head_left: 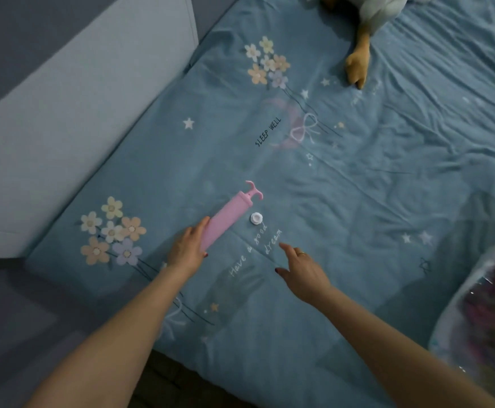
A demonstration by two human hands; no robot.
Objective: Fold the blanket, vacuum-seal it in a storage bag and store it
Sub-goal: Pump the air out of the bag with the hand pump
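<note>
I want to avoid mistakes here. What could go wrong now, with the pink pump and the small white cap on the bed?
1. The white cap lies loose on the soft bedsheet; it could roll into a fold and get lost.
2. The left hand grips only the low end of the pink pump, so it may tip or slip.
3. The right hand reaching for the cap might knock it away.

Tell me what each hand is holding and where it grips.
The left hand grips the pink pump at its lower end. The right hand holds nothing, fingers stretched toward the white cap.
</note>
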